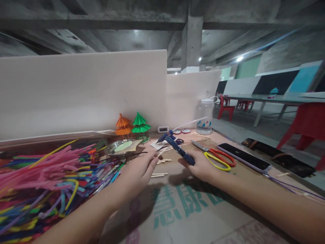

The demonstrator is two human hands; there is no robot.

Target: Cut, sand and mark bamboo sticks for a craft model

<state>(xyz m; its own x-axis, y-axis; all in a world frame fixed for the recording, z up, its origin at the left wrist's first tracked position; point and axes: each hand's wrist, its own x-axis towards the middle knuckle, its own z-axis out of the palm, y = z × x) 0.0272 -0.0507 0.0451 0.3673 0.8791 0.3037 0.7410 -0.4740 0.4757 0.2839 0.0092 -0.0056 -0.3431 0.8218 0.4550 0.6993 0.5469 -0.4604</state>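
A stick (163, 151) is pinched in the left hand (142, 166) and a blue tool (179, 150) is gripped in the right hand (201, 166), the hands being held apart above the counter (144, 213), where scissors (208, 149) are laid beside the right, strips (45, 166) are heaped left, and two trees (140, 126) are stood behind.

Glue gun (180, 151), scissors (208, 150) and concrete beams (101, 24) suggest a craft workshop.
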